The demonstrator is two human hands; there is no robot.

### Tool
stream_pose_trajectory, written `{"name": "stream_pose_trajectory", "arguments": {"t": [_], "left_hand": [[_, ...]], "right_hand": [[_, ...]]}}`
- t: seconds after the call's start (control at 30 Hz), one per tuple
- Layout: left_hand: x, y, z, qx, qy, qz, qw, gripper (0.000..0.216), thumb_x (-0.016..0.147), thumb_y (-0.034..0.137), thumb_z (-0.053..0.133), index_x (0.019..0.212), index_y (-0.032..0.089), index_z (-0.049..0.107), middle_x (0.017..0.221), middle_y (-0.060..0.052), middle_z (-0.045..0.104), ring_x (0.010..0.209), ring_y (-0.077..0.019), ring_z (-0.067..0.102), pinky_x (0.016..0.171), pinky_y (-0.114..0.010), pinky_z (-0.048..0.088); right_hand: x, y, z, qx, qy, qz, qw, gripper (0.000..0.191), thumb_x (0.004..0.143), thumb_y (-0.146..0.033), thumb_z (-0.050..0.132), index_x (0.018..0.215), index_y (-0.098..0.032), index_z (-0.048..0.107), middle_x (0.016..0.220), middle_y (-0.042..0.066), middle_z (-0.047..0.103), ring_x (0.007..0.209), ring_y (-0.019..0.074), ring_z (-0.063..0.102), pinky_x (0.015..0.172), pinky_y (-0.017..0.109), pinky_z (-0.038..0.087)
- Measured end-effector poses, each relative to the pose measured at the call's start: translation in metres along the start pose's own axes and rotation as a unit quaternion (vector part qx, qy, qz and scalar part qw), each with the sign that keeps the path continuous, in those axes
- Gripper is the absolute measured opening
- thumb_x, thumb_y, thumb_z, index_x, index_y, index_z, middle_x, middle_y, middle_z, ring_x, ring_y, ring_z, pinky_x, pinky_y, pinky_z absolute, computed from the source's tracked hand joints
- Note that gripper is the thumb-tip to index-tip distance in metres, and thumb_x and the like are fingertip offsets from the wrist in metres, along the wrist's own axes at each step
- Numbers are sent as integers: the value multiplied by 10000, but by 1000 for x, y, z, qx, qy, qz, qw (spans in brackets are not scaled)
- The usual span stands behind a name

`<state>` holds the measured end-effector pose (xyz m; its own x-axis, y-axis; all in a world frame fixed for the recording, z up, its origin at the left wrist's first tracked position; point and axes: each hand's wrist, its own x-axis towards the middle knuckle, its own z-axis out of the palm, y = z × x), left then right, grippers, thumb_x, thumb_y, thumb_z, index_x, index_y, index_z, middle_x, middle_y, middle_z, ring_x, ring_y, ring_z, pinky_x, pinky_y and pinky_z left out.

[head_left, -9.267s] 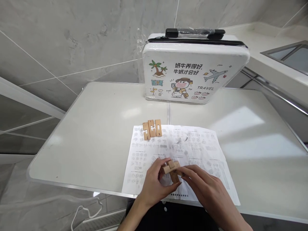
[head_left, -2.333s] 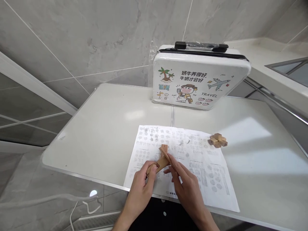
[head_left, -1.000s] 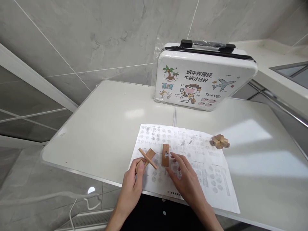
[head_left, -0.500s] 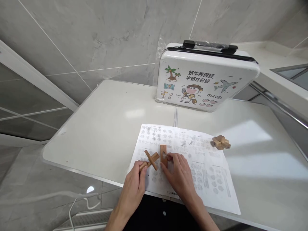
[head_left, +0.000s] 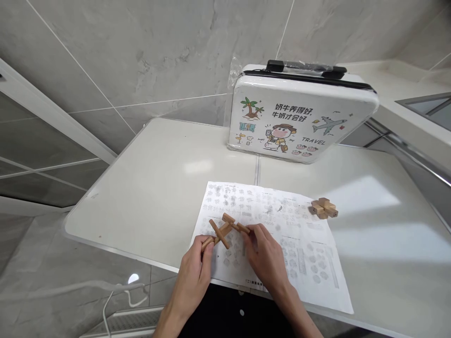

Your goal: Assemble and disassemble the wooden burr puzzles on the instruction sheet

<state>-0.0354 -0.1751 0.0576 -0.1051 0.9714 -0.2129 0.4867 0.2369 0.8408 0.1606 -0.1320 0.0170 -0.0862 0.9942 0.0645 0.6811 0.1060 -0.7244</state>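
My left hand [head_left: 193,277] pinches the lower end of a cross of two wooden puzzle bars [head_left: 217,233], held just above the printed instruction sheet [head_left: 282,244]. My right hand [head_left: 265,263] grips a third wooden bar [head_left: 235,224] by its right end, and the bar's left end touches the cross. Both hands are closed on wood. An assembled wooden knot puzzle [head_left: 324,208] lies off to the right, at the sheet's upper right corner.
A white table [head_left: 148,188] carries the sheet. A white cartoon-printed travel case [head_left: 299,117] stands at the table's back against a grey tiled wall. A white ledge [head_left: 405,108] runs along the right. A white cable [head_left: 116,293] lies on the floor below left.
Since a second ago my right hand picked the single bar off the sheet, turned it sideways and brought it against the cross in my left hand, which rose slightly.
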Motion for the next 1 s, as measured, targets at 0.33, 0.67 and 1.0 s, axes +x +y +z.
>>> {"name": "stream_pose_trajectory", "arguments": {"t": [0.33,0.67,1.0], "left_hand": [[4,4,-10,-74,-83,6,994,376,1082,526,481,953,214,647,803,0,587,687,-154,478,621,-258,384],[4,11,-4,-51,-92,35,994,352,1103,483,460,967,222,654,787,7,602,681,-150,506,613,-249,406],[5,4,10,62,-3,211,975,165,1116,250,491,1211,262,625,974,-5,705,824,-167,665,734,-281,510]], "right_hand": [[20,9,-65,330,4,136,934,377,1046,-568,600,1112,-213,709,767,25,651,667,176,556,594,295,462],[14,-15,-84,474,-78,193,855,326,1000,-549,707,1068,-232,675,732,12,659,603,143,530,542,268,402],[-8,-49,-65,514,-132,174,830,392,997,-594,699,990,-229,554,827,69,771,604,182,707,513,266,471]]}}
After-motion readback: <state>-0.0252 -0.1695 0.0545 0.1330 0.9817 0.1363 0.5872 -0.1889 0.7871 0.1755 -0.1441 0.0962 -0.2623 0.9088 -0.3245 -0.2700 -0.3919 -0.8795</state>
